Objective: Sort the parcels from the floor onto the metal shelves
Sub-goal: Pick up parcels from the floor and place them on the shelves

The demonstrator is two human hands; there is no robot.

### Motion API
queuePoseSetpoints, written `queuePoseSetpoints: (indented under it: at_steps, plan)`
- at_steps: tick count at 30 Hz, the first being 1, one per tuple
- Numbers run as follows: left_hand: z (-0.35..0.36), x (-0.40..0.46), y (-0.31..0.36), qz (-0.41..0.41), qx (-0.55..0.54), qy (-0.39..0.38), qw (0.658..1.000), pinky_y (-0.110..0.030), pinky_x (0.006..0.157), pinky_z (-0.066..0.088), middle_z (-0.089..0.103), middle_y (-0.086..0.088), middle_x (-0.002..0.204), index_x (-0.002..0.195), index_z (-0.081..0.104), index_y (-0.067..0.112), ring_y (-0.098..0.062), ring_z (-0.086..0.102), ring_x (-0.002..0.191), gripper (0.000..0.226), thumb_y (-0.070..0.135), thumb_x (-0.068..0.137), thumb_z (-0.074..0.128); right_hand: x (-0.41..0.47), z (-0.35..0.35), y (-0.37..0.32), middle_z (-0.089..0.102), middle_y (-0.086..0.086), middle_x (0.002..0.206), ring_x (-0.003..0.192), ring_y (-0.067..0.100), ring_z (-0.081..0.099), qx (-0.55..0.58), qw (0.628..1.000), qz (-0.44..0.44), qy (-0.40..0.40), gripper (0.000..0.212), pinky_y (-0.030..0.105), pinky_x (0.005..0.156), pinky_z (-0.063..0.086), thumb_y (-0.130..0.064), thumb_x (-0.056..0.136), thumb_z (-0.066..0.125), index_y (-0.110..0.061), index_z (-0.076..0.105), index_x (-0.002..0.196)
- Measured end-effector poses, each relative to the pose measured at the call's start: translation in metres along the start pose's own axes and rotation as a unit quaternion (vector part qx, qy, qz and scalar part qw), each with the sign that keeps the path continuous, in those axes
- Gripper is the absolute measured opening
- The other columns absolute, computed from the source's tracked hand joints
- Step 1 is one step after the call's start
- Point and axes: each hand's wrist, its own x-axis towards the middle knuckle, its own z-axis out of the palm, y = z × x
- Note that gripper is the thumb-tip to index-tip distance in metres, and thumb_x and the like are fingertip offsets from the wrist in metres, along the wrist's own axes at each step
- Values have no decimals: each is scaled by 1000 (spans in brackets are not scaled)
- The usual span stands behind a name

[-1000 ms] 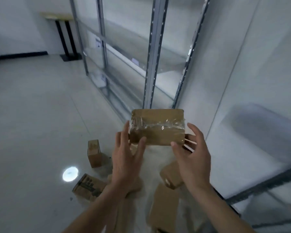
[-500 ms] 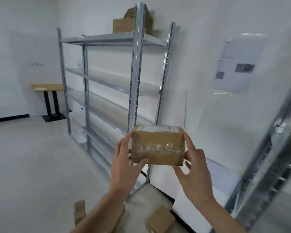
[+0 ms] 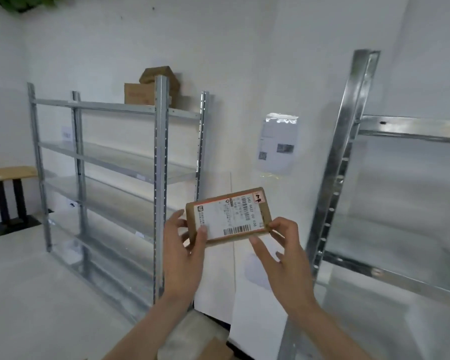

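Between the two metal shelves (image 3: 120,162), chest-high: parcel (image 3: 229,216) held label-up, tilted. Left hand (image 3: 183,252) grip wraps its left end, thumb on label. Right hand (image 3: 283,255) pinches the right corner, remaining fingers spread loose.

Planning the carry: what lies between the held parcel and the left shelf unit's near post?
In the head view, nothing: open air separates the parcel, held by the left hand and right hand, from the post.
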Motion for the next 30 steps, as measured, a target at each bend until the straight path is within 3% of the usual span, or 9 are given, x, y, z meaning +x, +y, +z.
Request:
queuePoseSetpoints:
  at_steps: [4, 6, 9, 15, 18, 20, 24, 26, 30]
  plan:
    - [27, -6, 26, -6, 16, -65, 998, -22, 79, 60, 46, 11, 138, 158, 24, 39, -7, 63, 112, 87, 30, 89, 76, 4, -49, -16, 65, -25, 129, 130, 2, 56, 25, 999, 2, 47, 43, 54, 98, 55, -36, 90, 75, -49, 44, 117]
    - [42, -11, 40, -1, 12, -97, 995, -27, 77, 62, 43, 16, 143, 153, 30, 45, -6, 63, 110, 83, 31, 86, 78, 4, -76, -24, 65, -18, 133, 134, 8, 55, 37, 998, -1, 55, 49, 56, 103, 53, -34, 89, 75, -43, 45, 126]
    - [68, -22, 58, -8, -12, -132, 991, -33, 72, 64, 60, 11, 131, 135, 48, 43, -9, 68, 106, 64, 29, 83, 82, 5, -114, -38, 61, -23, 135, 136, 0, 50, 54, 997, 1, 61, 58, 50, 111, 49, -21, 90, 76, -34, 45, 137]
    - [125, -66, 116, -5, -50, -158, 986, -18, 65, 56, 69, 8, 111, 117, 51, 36, -7, 71, 93, 44, 23, 86, 79, 0, -185, -58, 56, -21, 143, 140, 9, 49, 75, 996, -30, 46, 55, 23, 110, 48, -30, 99, 64, -42, 42, 148]
    - [163, -95, 140, 2, -63, -178, 982, -16, 74, 55, 69, 10, 116, 117, 52, 36, -6, 69, 100, 34, 27, 91, 73, -10, -232, -68, 54, -36, 137, 123, -12, 57, 114, 993, -9, 14, 62, 30, 102, 54, -36, 102, 55, -67, 24, 147]
    - [192, -118, 153, 20, -51, -194, 979, -15, 85, 52, 68, 18, 115, 118, 54, 36, -4, 65, 108, 29, 37, 92, 68, -18, -274, -69, 51, -30, 143, 119, -13, 59, 125, 992, -4, 14, 67, 30, 93, 59, -31, 103, 56, -72, 21, 144]
    - [266, -179, 187, 39, -26, -257, 965, -27, 97, 54, 66, 17, 119, 117, 57, 34, -5, 62, 115, 34, 49, 89, 68, -44, -376, -67, 60, -20, 142, 130, 8, 60, 90, 996, -8, -1, 70, 39, 96, 60, -25, 105, 56, -67, 21, 150]
    - [308, -215, 211, 21, -68, -283, 957, -33, 92, 58, 64, 17, 124, 122, 53, 40, -4, 63, 115, 40, 42, 87, 73, -58, -433, -66, 62, -14, 140, 126, 14, 64, 78, 996, 8, 39, 69, 46, 91, 62, -28, 102, 62, -62, 27, 151]
    - [387, -290, 271, 41, -117, -340, 932, -16, 77, 56, 55, 40, 127, 135, 42, 56, 11, 59, 111, 62, 24, 92, 73, -96, -552, -68, 67, -11, 123, 108, 20, 73, 25, 991, 12, 133, 54, 50, 82, 64, -32, 95, 73, -47, 46, 140]
